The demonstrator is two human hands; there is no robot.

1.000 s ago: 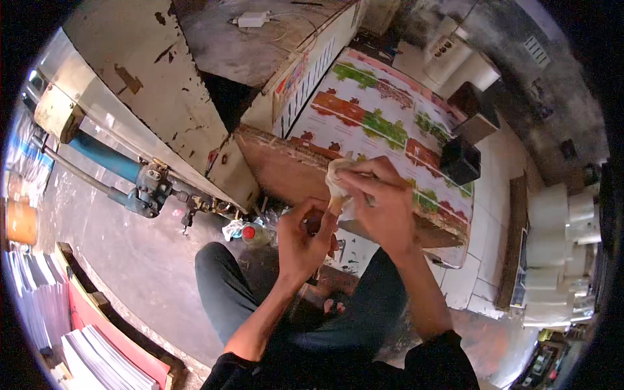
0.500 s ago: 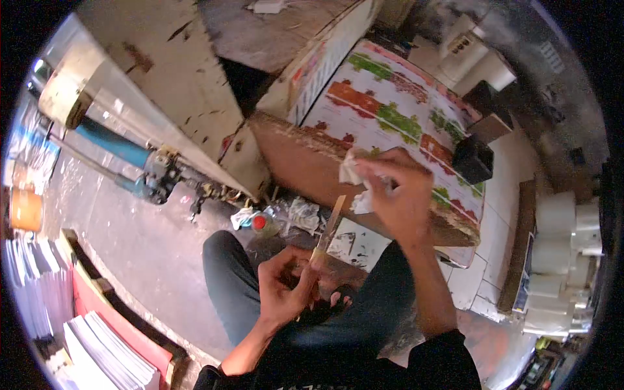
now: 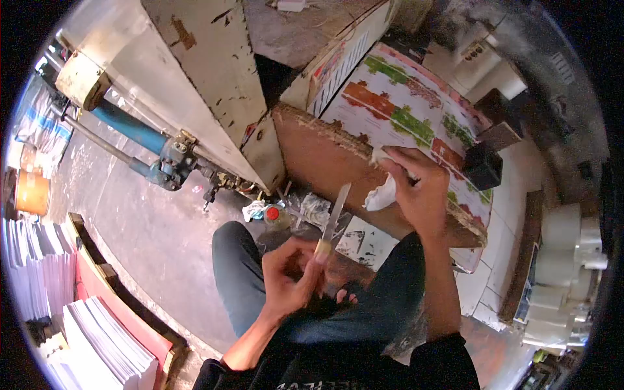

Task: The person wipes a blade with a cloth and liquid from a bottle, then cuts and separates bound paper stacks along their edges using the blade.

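Observation:
My left hand (image 3: pixel 292 276) is closed around the pale, wrapped-looking handle of a knife (image 3: pixel 337 218). The knife's thin blade points up and away from me, with residue or stains along it. To the right and above, my right hand (image 3: pixel 424 192) pinches a crumpled white cloth (image 3: pixel 382 196), part of which hangs below the fingers. The cloth is apart from the blade. Both hands are above my crossed legs (image 3: pixel 244 273).
Ahead stands a low table with a patterned cover (image 3: pixel 396 104). A red-capped bottle (image 3: pixel 274 216) and litter lie by its base. Blue metal machinery (image 3: pixel 133 130) is at left, above paper stacks (image 3: pixel 107 344). White rolls (image 3: pixel 559 260) stand at right.
The view has shifted, so the surroundings sit farther right. My right hand and the cloth have moved slightly right, away from the blade. My left hand still holds the knife.

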